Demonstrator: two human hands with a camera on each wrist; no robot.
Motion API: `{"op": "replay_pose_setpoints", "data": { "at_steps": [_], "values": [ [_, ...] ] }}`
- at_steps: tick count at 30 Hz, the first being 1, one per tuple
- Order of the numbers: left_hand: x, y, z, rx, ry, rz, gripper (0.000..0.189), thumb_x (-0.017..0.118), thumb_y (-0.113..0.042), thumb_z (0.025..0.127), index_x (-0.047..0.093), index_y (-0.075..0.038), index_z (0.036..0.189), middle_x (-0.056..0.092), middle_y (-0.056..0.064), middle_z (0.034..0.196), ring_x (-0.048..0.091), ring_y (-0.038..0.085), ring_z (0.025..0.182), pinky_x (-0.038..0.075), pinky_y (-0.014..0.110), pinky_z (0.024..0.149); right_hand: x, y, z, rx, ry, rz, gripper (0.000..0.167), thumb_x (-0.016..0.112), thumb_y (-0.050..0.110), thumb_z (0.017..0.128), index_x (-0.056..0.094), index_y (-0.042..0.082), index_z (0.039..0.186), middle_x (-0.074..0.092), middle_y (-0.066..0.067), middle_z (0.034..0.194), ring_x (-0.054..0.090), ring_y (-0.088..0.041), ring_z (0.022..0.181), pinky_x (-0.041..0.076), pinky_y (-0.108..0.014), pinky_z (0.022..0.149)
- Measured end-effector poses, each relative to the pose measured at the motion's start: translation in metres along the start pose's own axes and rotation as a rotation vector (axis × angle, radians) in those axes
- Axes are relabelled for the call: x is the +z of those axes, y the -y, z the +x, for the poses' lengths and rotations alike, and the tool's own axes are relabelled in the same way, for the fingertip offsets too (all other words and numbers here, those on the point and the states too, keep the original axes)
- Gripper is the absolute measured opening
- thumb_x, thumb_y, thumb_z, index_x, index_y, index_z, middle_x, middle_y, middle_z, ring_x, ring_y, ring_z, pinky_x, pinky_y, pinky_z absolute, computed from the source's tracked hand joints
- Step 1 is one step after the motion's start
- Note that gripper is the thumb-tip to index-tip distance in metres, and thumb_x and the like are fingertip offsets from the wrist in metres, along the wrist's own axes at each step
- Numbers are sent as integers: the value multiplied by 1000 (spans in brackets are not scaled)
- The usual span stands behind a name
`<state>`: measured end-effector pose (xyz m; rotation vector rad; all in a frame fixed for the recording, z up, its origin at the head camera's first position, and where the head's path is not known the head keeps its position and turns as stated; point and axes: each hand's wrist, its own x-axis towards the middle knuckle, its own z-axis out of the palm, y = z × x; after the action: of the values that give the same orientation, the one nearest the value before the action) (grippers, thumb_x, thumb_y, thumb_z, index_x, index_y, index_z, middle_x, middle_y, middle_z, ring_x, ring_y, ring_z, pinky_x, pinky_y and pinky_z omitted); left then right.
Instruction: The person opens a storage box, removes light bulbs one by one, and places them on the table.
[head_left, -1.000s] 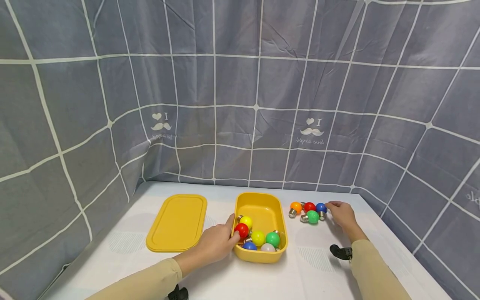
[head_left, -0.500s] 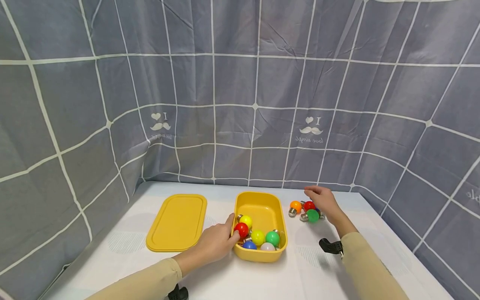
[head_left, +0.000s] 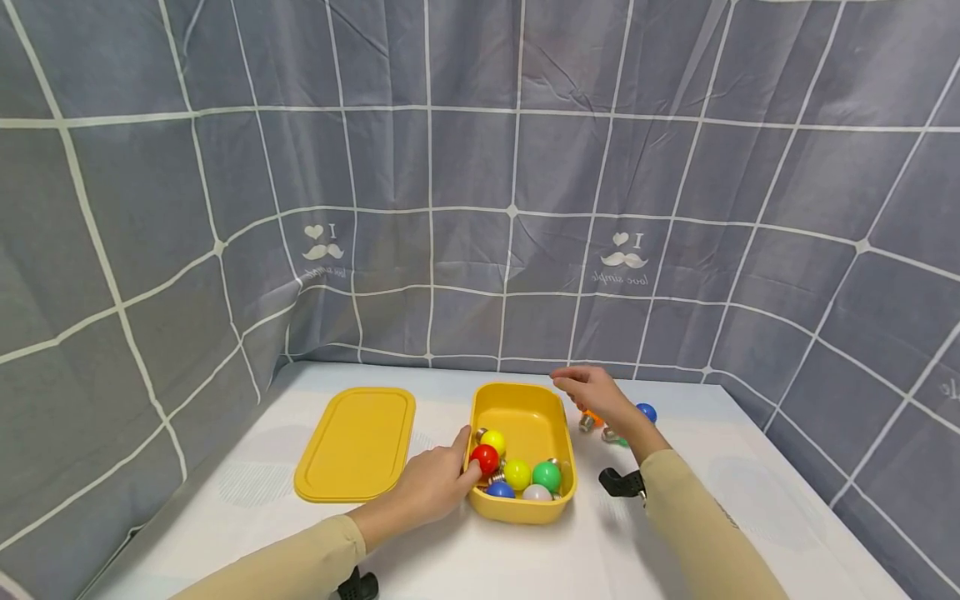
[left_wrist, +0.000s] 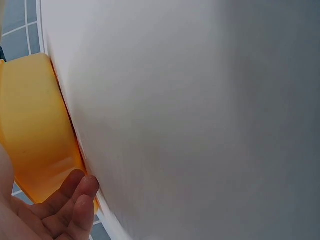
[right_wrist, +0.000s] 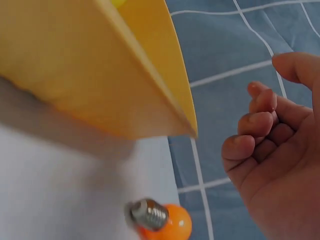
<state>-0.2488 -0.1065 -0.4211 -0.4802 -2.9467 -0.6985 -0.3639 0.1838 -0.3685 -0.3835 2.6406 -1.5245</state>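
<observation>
A yellow plastic box (head_left: 528, 512) holds several small coloured light bulbs, among them a red bulb (head_left: 485, 459), a green bulb (head_left: 547, 477) and a white bulb (head_left: 537, 492). My left hand (head_left: 427, 487) grips its left wall, thumb over the rim beside the red bulb and fingers against the outside. My right hand (head_left: 600, 398) hovers near the box's far right corner. Its fingers are loosely curled around nothing in the right wrist view. Under and behind it lie an orange bulb (right_wrist: 177, 222), a blue bulb (head_left: 647, 412) and a mostly hidden green bulb.
Left of the box, a flat yellow lid (head_left: 356, 446) lies on the white table (head_left: 585, 558). Grey curtains (head_left: 480, 183) with white grid lines stand behind the table and along both sides.
My right hand has moved left from beside the blue bulb, across the loose bulbs, to near the box's far right corner. The left hand and box stay put.
</observation>
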Motion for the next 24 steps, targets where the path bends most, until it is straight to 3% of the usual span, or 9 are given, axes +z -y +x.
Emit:
{"op": "replay_pose_setpoints", "data": {
  "at_steps": [6, 9, 15, 24],
  "values": [
    [1, 0, 1, -2, 1, -1, 69, 48, -39, 99, 36, -1, 154, 42, -4, 53, 39, 14, 43, 28, 26, 45, 23, 9, 9, 2, 37, -26, 38, 64, 37, 97, 70, 14, 127, 62, -16, 101, 52, -23, 76, 47, -32, 70],
    [1, 0, 1, -6, 7, -6, 69, 48, -39, 99, 36, -1, 155, 43, -4, 54, 40, 15, 44, 30, 27, 45, 30, 9, 13, 7, 67, -12, 42, 66, 39, 95, 69, 13, 128, 62, -17, 103, 52, -24, 77, 47, -32, 71],
    [1, 0, 2, -23, 24, -3, 69, 48, -41, 99, 35, -2, 155, 45, -3, 55, 43, 14, 46, 33, 27, 46, 42, 15, 17, -18, 126, 30, 45, 66, 36, 95, 68, 6, 129, 57, -17, 92, 48, -21, 68, 45, -33, 69],
    [1, 1, 1, -18, 22, -7, 69, 48, -40, 99, 35, -2, 155, 45, -4, 55, 42, 14, 45, 32, 27, 46, 55, 16, 20, -17, 210, -20, 44, 66, 39, 95, 70, 9, 127, 50, -6, 69, 45, -23, 61, 42, -36, 69]
  ]
}}
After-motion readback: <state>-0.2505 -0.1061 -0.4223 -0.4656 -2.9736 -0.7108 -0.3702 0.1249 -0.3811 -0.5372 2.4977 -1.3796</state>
